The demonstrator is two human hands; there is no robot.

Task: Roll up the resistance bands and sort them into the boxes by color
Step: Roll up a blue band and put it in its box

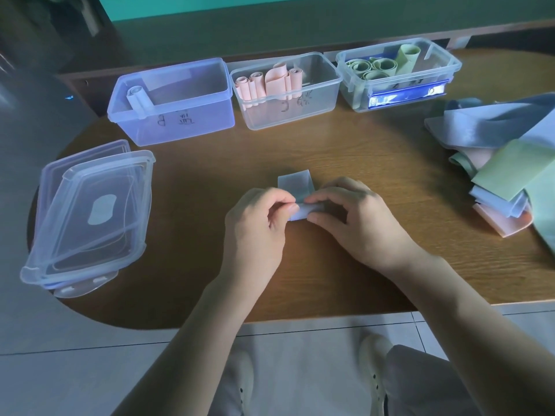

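1. Left hand point(258, 217) and right hand point(354, 217) meet at table point(330, 280) centre, fingers of both pinched on a blue band point(295, 193). The rolled part sits between the thumbs; a short flat tail runs toward 12 o'clock. Gripping both ends likely keeps the roll tight and straight.
2. Band lies flat on the table, probably so the surface holds it steady for rolling. Little tail left; roll looks nearly done.
3. Lids point(90, 214) stacked at 9 o'clock, off the boxes so those stay open for dropping rolls in.
4. Pile point(507, 175) of unrolled bands at 3 o'clock: blue, green, pink mixed, within right-hand reach.
5. Blue box point(171, 115) at 11 o'clock holds one blue roll point(138, 99); likely where this band goes. Handwriting on the front, a "B" plus a character I can't read.
6. Middle box point(285, 100) at 12 o'clock holds pink rolls point(264, 82); handwritten mark, not legible.
7. Right box point(396, 82) at 1 o'clock holds green rolls point(375, 66); its marking is lost in blue glare.
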